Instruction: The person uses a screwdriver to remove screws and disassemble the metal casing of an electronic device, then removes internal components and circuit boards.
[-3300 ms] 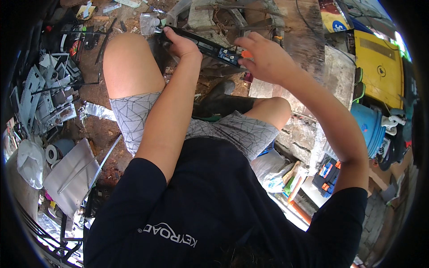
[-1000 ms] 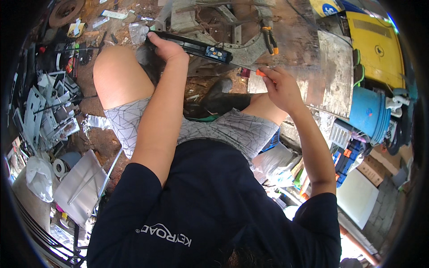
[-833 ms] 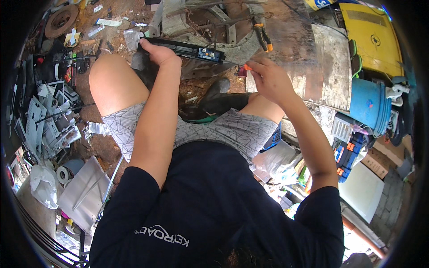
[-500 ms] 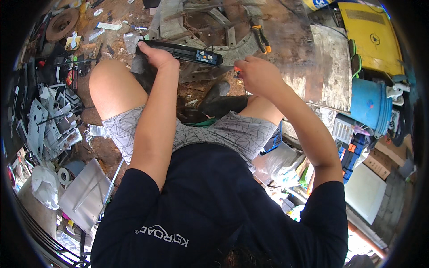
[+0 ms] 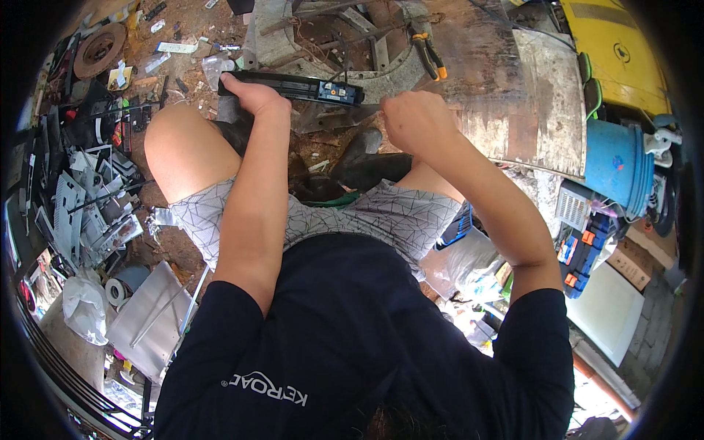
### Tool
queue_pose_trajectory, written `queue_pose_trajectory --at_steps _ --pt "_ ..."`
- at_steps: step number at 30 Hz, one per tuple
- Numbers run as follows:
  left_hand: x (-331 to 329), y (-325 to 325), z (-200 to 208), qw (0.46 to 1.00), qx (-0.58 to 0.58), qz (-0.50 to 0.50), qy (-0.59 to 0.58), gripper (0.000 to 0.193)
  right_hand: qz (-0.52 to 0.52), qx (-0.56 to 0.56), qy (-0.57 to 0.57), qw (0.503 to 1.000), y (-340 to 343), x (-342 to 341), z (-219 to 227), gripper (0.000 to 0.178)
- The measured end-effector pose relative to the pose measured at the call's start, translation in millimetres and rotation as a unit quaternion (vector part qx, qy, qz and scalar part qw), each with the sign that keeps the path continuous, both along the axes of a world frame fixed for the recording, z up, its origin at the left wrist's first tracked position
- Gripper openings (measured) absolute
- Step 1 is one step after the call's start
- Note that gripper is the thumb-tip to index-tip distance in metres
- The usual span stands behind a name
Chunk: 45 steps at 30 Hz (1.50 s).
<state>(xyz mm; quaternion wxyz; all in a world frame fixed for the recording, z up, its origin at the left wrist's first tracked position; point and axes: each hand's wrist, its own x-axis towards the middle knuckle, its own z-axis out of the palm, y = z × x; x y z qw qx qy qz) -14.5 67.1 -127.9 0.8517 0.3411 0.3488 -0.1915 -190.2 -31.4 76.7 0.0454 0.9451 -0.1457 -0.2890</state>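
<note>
One line of white lettering (image 5: 265, 388) runs upside down across the dark shirt (image 5: 352, 308); I see also a round dark mark on the yellow panel (image 5: 634, 77). The left hand (image 5: 258, 97) grips the left end of a black bar (image 5: 301, 88), beyond the knees. The right hand (image 5: 420, 121) has fingers curled beside its other end; whether they pinch something, I cannot tell. Pliers (image 5: 420, 41) lie just beyond.

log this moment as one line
left hand: holds black bar | right hand: curled near bar's right end, contents hidden | pliers: unheld
</note>
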Motion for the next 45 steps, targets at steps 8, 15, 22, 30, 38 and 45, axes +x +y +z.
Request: queue_pose_trajectory --at_steps 8,15,22,30,38,45 --pt "-2.4 -2.3 8.4 1.000 0.014 0.006 0.004 0.083 -0.023 -0.001 -0.032 0.999 -15.9 -15.2 -20.8 0.023" --pt "-1.3 -0.7 24.7 0.996 0.052 -0.010 0.066 0.085 -0.031 0.045 -0.160 0.986 -19.0 -46.5 -35.2 0.022" --pt "0.4 4.0 24.3 0.998 0.029 -0.043 0.043 0.091 -0.020 0.085 -0.192 0.978 -33.7 -60.0 -42.5 0.024" --pt "3.7 0.0 6.7 1.000 -0.003 -0.026 0.007 0.073 -0.077 0.136 -0.288 0.945 -41.8 -101.6 -86.0 0.028" --pt "1.8 -0.2 1.0 0.999 0.016 -0.040 0.003 0.082 -0.209 0.194 -0.299 0.911 -25.8 -119.5 -117.3 0.030" --pt "0.9 4.7 -0.7 0.995 -0.041 -0.077 -0.049 0.089 -0.353 0.205 -0.393 0.824 -40.5 -26.4 -51.6 0.055"
